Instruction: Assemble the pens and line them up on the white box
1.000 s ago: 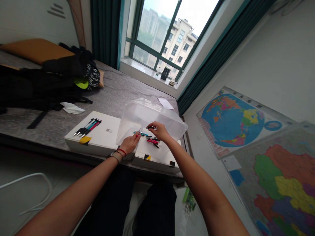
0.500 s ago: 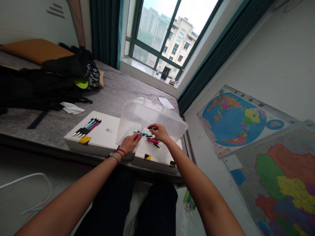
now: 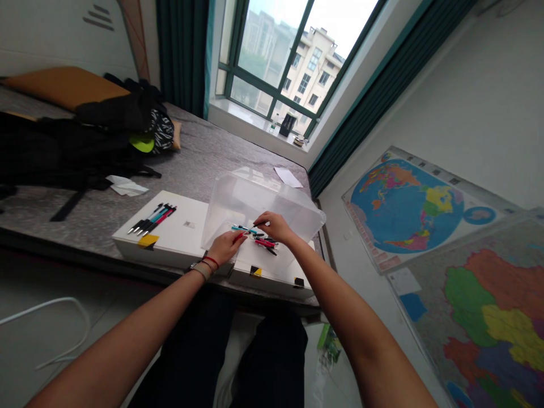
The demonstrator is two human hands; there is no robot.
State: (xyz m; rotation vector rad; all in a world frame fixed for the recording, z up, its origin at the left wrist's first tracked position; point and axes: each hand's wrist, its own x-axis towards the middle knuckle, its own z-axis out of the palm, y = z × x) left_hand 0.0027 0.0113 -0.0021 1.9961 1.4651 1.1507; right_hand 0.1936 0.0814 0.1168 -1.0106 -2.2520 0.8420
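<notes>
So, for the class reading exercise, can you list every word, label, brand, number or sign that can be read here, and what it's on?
No text is readable here.
World map: row of dark marks along the top edge, too blurred to read.
Lower map: any lettering is too small to read.
Left box: small printed mark on top, too small to read.
Pens on it: no lettering can be made out.

overexposed window (image 3: 284,59), dim floor (image 3: 34,343)
</notes>
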